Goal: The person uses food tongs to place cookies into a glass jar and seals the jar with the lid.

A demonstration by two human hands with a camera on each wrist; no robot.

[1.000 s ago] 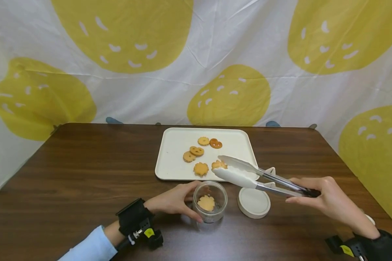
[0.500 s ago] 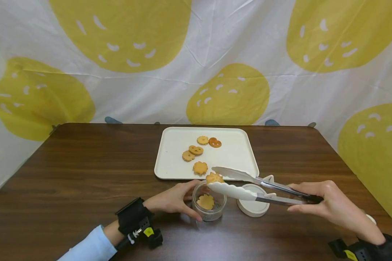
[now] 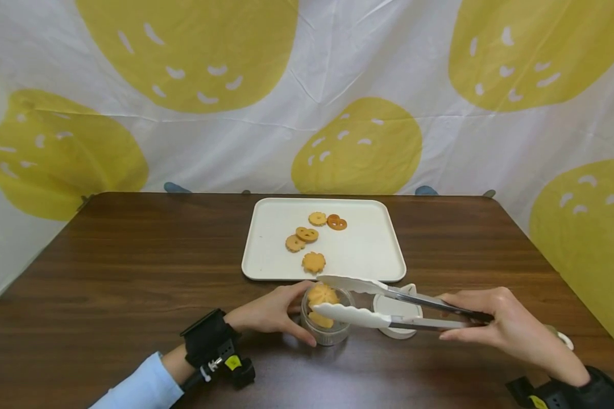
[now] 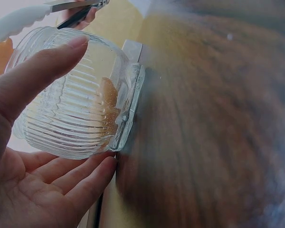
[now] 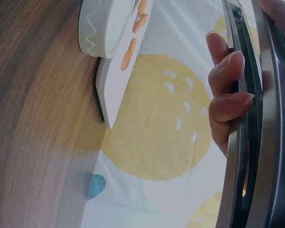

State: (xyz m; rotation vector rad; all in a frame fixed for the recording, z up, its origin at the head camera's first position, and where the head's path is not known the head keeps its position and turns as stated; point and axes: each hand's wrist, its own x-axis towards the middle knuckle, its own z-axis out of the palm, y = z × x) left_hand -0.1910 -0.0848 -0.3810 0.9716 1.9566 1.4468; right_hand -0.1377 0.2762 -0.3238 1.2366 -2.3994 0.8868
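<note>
My left hand (image 3: 273, 311) grips a ribbed glass jar (image 3: 332, 337), its thumb on one side and fingers on the other. Inside the jar a pale cookie (image 3: 320, 320) lies low; the left wrist view shows it through the glass (image 4: 109, 107). My right hand (image 3: 496, 319) holds metal tongs (image 3: 358, 316) with white scalloped tips. Between those tips, right over the jar's mouth, is a golden flower-shaped cookie (image 3: 322, 293). In the right wrist view, fingers (image 5: 230, 71) wrap a tong arm.
Behind the jar, a white tray (image 3: 368, 244) carries several cookies, among them a flower-shaped one (image 3: 314, 262) and a pretzel-shaped one (image 3: 337, 222). A round white lid (image 3: 395, 307) lies right of the jar, partly under the tongs. A fruit-print curtain (image 3: 225, 153) hangs behind the table.
The tongs have carried the flower-shaped cookie from the tray's front edge leftward and toward me, over the jar's mouth. The left hand and jar have stayed in place.
</note>
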